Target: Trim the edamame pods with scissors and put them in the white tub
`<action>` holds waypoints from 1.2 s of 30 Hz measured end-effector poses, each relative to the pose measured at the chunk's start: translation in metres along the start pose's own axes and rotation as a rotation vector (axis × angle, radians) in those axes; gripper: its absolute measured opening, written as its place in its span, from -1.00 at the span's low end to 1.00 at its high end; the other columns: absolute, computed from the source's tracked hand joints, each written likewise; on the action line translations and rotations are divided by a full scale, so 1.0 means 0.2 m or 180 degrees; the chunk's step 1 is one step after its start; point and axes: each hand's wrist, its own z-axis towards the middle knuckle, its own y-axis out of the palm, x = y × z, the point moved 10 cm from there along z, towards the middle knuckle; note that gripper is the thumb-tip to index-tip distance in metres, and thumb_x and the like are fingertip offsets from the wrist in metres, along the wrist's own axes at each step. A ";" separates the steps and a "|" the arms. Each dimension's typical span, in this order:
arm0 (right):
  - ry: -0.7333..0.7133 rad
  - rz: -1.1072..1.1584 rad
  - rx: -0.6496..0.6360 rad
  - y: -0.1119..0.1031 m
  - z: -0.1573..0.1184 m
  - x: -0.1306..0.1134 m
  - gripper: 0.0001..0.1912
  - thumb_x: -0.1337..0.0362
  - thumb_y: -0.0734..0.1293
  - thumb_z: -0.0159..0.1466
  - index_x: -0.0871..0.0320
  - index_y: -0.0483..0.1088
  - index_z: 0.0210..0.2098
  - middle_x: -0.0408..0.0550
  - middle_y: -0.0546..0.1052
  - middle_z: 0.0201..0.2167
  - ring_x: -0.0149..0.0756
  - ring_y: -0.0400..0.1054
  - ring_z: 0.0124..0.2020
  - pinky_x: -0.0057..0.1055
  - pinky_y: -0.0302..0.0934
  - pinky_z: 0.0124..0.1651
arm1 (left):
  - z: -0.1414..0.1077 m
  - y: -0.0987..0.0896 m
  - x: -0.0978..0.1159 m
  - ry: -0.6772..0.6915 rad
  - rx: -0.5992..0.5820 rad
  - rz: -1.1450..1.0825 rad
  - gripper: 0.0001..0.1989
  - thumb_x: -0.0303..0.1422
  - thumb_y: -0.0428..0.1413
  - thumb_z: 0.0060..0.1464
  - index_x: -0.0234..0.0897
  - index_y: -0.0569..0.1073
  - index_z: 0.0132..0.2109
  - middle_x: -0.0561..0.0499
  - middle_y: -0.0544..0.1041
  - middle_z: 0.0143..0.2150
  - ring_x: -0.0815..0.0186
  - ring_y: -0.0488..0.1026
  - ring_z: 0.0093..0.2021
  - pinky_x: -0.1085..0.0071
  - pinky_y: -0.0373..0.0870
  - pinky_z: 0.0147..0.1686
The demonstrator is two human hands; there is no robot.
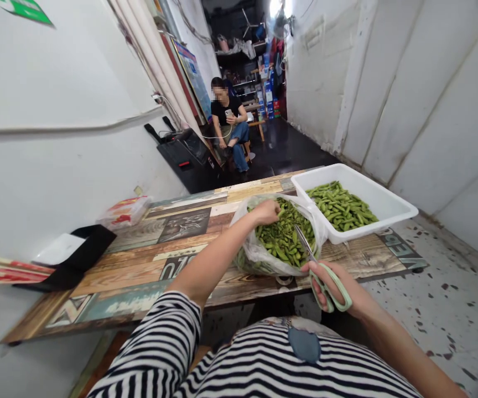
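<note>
A clear plastic bag (245,257) stands wide at the mouth on the table, full of green edamame pods (280,237). My left hand (267,212) reaches into its far left part, fingers curled down at the pods; whether a pod is between the fingertips is hidden. In my right hand (326,284) I hold scissors (344,298) with pale green handles, my fingers through the loops. Their blades point up and left over the near right side of the bag. To the right of the bag sits a white plastic tub (388,207) with more edamame pods (342,205) in it.
The wood-patterned table (206,243) carries a red-and-white plastic packet (125,211) and a black holder (67,271) with wrapped chopsticks (10,271) at left. Beyond it, a seated person (230,119) holds a phone. White walls flank both sides.
</note>
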 end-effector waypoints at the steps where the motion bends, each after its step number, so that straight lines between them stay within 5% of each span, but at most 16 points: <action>1: -0.0005 0.0022 0.0028 -0.01 0.00 -0.01 -0.56 -0.11 0.23 0.16 0.15 0.26 -0.23 -0.32 0.24 -0.72 -0.48 0.14 -0.77 -0.54 0.11 -0.74 | -0.03 0.01 -0.01 -0.0017 -0.0094 -0.0122 -0.72 -0.52 0.17 -0.20 -0.39 0.52 -0.22 0.01 0.50 -0.50 0.33 0.42 -0.44 0.47 0.33 -0.35; 5: -0.0101 -0.0029 -0.0056 0.01 0.03 -0.06 -0.54 -0.15 0.21 0.17 0.13 0.25 -0.25 -0.31 0.27 -0.70 -0.48 0.17 -0.75 -0.53 0.12 -0.71 | -0.20 0.08 -0.04 -0.0168 -0.0608 -0.1117 -0.51 -0.46 0.14 -0.10 -0.44 0.40 0.05 0.08 0.45 -0.52 0.44 0.33 -0.54 0.51 0.27 -0.46; 13: -0.0285 -0.0734 -0.0053 0.05 0.09 -0.15 -0.53 -0.17 0.14 0.20 0.13 0.18 -0.50 -0.28 0.28 -0.75 -0.48 0.19 -0.78 -0.54 0.11 -0.71 | -0.35 0.10 0.06 0.0138 -0.0812 -0.1459 -0.67 -0.38 0.14 -0.09 -0.41 0.52 -0.13 0.13 0.37 -0.55 0.50 0.20 -0.55 0.54 0.12 -0.51; 20: -0.0412 -0.0998 0.0070 0.02 0.12 -0.13 -0.55 -0.12 0.20 0.19 0.14 0.20 -0.55 -0.30 0.25 -0.75 -0.50 0.16 -0.83 -0.55 0.08 -0.78 | -0.39 0.06 0.11 0.0275 -0.0588 -0.1164 -0.73 -0.28 0.09 -0.03 -0.42 0.56 -0.30 0.10 0.39 -0.58 0.47 0.20 -0.54 0.52 0.09 -0.51; 25: -0.0441 -0.0942 0.0141 0.01 0.16 -0.09 -0.55 -0.13 0.24 0.15 0.14 0.21 -0.56 -0.31 0.23 -0.78 -0.48 0.14 -0.85 -0.54 0.05 -0.82 | -0.37 0.03 0.06 0.0164 -0.0200 -0.1138 -0.78 -0.34 0.16 -0.08 -0.40 0.56 -0.29 0.02 0.54 -0.39 0.42 0.37 -0.40 0.50 0.25 -0.33; 30: -0.0178 -0.0532 0.0027 0.04 0.11 -0.09 -0.55 -0.17 0.22 0.15 0.13 0.27 -0.40 -0.32 0.25 -0.77 -0.47 0.14 -0.82 -0.53 0.10 -0.78 | -0.35 0.09 -0.03 -0.0360 -0.0373 -0.2382 -0.90 -0.43 0.15 -0.05 -0.40 0.46 -0.35 0.06 0.45 -0.53 0.52 0.32 -0.57 0.56 0.21 -0.53; 36: -0.0093 -0.0057 -0.0386 0.13 0.05 -0.13 -0.45 -0.23 0.17 0.15 0.15 0.26 -0.25 -0.28 0.31 -0.71 -0.41 0.24 -0.73 -0.48 0.18 -0.65 | -0.37 0.11 0.00 -0.0451 -0.0402 -0.3429 -0.93 -0.56 0.10 0.00 -0.41 0.34 -0.33 0.00 0.49 -0.51 0.48 0.44 -0.52 0.54 0.35 -0.44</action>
